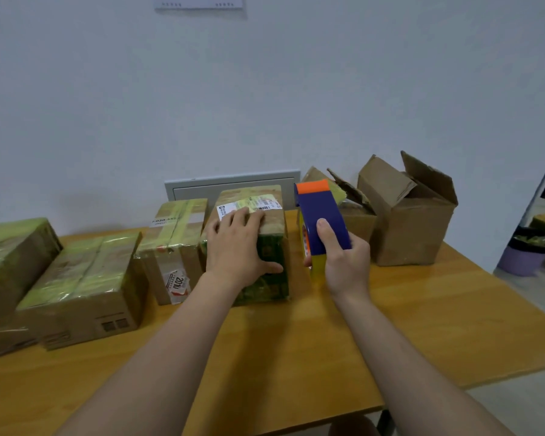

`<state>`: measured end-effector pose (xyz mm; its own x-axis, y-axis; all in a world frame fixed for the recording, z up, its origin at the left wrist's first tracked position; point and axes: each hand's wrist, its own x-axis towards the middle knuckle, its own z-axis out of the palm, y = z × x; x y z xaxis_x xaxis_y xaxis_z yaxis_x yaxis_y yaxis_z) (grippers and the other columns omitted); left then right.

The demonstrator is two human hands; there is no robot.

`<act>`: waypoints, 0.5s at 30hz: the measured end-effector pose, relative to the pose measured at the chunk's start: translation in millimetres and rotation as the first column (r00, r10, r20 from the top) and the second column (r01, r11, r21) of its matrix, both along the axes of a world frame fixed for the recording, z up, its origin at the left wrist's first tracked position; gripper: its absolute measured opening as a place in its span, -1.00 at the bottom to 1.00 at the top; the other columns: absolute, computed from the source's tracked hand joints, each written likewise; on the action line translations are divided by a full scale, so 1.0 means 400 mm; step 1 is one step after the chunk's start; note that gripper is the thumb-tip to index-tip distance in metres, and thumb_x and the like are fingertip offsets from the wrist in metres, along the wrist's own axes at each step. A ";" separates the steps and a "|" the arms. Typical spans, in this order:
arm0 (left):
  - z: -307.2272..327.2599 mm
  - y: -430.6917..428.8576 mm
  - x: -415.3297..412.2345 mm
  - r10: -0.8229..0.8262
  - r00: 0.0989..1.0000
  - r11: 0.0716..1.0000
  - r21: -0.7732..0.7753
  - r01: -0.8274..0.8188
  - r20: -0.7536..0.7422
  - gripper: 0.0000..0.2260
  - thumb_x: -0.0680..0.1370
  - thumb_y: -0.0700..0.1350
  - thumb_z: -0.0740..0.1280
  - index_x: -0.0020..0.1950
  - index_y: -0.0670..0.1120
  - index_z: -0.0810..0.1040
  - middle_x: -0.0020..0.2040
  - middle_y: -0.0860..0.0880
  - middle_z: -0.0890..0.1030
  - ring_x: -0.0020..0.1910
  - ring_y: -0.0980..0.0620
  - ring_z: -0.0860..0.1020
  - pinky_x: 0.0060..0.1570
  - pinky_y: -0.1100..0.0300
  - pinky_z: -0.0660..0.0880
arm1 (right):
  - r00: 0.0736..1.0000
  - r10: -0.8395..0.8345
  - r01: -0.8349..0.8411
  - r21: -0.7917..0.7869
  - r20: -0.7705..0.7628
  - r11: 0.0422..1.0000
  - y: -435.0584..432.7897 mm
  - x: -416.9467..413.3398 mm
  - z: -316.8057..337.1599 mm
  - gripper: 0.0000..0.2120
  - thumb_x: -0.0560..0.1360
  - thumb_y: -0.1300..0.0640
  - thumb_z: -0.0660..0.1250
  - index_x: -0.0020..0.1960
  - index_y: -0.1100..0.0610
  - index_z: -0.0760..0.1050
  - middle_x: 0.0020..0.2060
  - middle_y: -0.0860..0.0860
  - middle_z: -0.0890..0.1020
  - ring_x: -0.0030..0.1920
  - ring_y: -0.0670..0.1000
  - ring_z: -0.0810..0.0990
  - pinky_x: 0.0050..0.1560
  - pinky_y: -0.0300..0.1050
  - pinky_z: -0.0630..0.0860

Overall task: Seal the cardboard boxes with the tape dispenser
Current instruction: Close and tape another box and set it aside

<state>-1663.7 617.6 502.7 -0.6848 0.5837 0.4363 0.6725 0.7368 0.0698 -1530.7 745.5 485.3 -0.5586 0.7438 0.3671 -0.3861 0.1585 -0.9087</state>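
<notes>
A taped cardboard box (272, 221) with a white shipping label stands at the middle of the wooden table (296, 341). My left hand (236, 247) lies over its near top edge, fingers spread on the top and thumb down the front face. My right hand (343, 262) grips a blue tape dispenser (323, 215) with an orange tip, held upright just right of that box. Three taped boxes sit to the left: one (170, 243) beside the middle box, a flat one (85, 284), and another (10, 256) at the far left.
Two cardboard boxes with raised flaps stand at the back right, a large one (412, 221) and a smaller torn one (356, 212) behind the dispenser. The table's right edge drops to the floor, where a purple bin (523, 259) sits. A white wall closes the back.
</notes>
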 end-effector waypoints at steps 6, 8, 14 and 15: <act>-0.013 0.045 -0.031 0.043 0.997 0.999 -0.022 -0.045 -0.064 0.05 0.22 0.43 0.57 0.59 0.16 0.20 0.58 -0.01 0.32 0.56 -0.11 0.25 0.54 -0.17 0.16 | 0.998 0.056 -0.055 -0.012 0.014 0.998 0.011 -0.056 -0.032 -0.70 0.61 -0.01 0.37 -0.06 0.23 0.65 -0.26 0.15 0.69 -0.38 0.12 0.64 -0.38 -0.14 0.58; -0.014 0.050 -0.050 0.059 0.997 0.998 -0.019 -0.060 -0.058 0.06 0.21 0.39 0.60 0.60 0.16 0.19 0.58 -0.01 0.31 0.57 -0.12 0.24 0.53 -0.17 0.15 | 0.997 0.073 -0.072 -0.021 0.022 0.997 0.015 -0.079 -0.037 -0.71 0.61 -0.02 0.37 -0.06 0.22 0.65 -0.27 0.14 0.69 -0.38 0.09 0.65 -0.39 -0.17 0.56; -0.006 0.052 -0.114 0.084 0.995 0.995 -0.043 -0.087 -0.057 0.03 0.24 0.32 0.63 0.59 0.14 0.20 0.58 -0.03 0.30 0.54 -0.17 0.23 0.49 -0.23 0.18 | 0.988 0.151 -0.150 -0.012 0.028 0.989 0.038 -0.101 -0.037 -0.71 0.60 -0.05 0.39 -0.04 0.20 0.66 -0.25 0.13 0.70 -0.34 0.14 0.67 -0.40 -0.17 0.56; -0.006 0.056 -0.123 0.088 0.994 0.994 -0.057 -0.091 -0.058 0.03 0.25 0.32 0.63 0.59 0.14 0.19 0.58 -0.03 0.30 0.54 -0.17 0.23 0.48 -0.23 0.19 | 0.986 0.164 -0.164 0.007 0.024 0.986 0.045 -0.095 -0.033 -0.70 0.59 -0.05 0.39 -0.04 0.20 0.66 -0.24 0.13 0.70 -0.33 0.15 0.67 -0.40 -0.17 0.57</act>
<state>-1712.9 640.1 500.5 -0.7114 0.5469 0.4415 0.6051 0.7961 -0.0112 -1568.5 763.5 472.0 -0.6809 0.6383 0.3591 -0.3865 0.1033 -0.9165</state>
